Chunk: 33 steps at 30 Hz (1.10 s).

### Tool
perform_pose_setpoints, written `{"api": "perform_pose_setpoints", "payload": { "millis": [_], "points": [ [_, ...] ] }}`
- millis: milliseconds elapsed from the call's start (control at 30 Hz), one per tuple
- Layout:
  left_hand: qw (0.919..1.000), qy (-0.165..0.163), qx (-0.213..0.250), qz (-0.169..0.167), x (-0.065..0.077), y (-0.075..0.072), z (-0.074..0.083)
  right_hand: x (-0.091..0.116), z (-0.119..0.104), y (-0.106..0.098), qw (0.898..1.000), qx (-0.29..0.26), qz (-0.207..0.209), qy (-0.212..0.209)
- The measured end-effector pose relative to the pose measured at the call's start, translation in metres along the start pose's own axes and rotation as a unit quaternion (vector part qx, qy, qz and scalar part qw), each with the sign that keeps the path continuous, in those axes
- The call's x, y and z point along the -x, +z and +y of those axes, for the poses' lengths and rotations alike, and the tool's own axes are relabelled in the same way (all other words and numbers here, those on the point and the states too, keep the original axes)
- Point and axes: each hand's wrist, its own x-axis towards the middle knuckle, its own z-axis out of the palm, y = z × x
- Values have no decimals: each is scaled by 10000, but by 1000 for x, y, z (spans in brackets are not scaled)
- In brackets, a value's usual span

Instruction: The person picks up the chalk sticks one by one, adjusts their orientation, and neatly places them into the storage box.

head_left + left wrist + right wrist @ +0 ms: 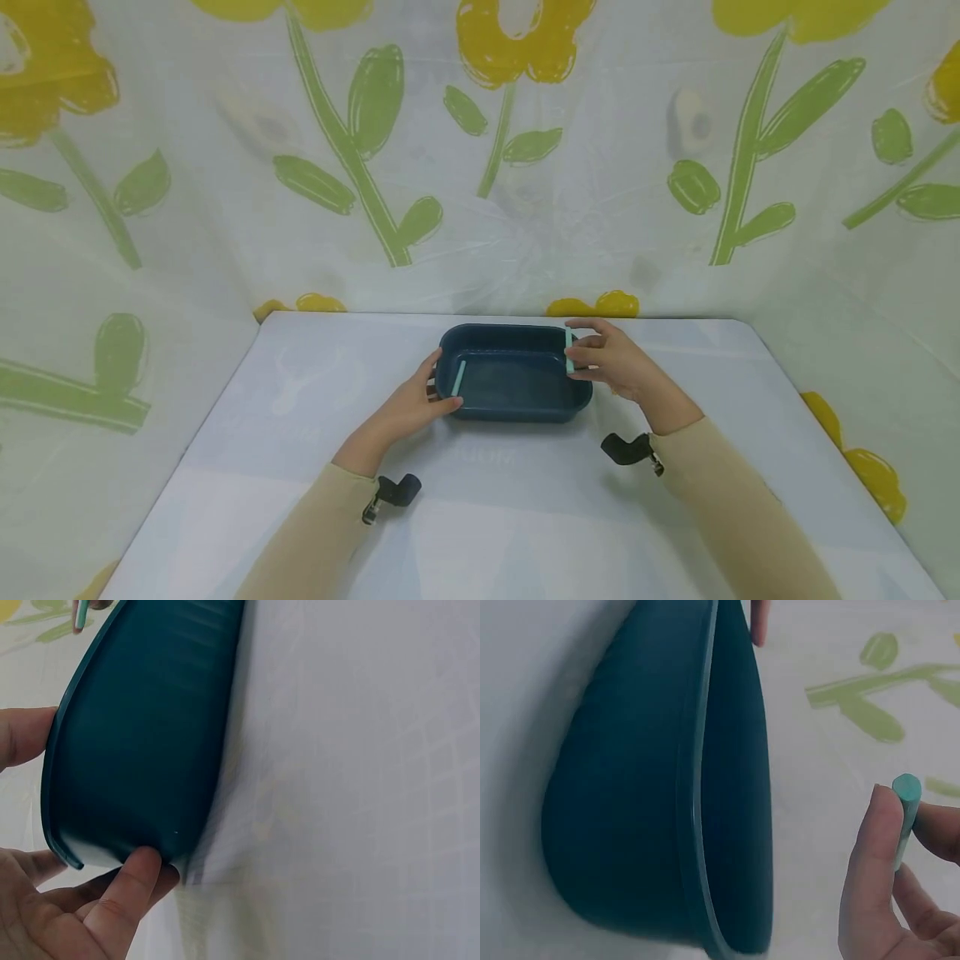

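A dark teal rectangular basin [517,410] stands on the white table. My left hand [405,406] grips its left end, the thumb at the near corner and the fingers against the outer wall in the left wrist view. Inside, near that end, a thin mint-green chalk stick [458,379] leans at a slant. Above the basin's right end, my right hand [618,358] pinches a second mint-green chalk stick [906,796] between thumb and fingers. In the right wrist view this stick is held apart from the basin's rim.
The white tabletop [510,517] spreads around the basin. Behind it and on both sides hangs a pale curtain [585,233] with yellow flowers and green leaves. Black wrist-worn mounts [626,450] stick out below both hands.
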Motion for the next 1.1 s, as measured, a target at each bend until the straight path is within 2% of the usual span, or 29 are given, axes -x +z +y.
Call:
{"api": "perform_pose_setpoints", "payload": {
  "millis": [300,600,767,1100],
  "points": [
    [10000,-20,-79,-16,2,-1,2,-16,-4,31,9997,-119,-136,185],
    [9999,30,-99,-54,3,-2,1,-36,8,49,9976,-404,-303,468],
    [9999,76,-44,-83,2,-2,1,-41,11,59,9971,-370,-243,616],
    [9999,42,25,-89,3,-2,0,-58,26,83,9976,-135,-159,653]
  ]
}}
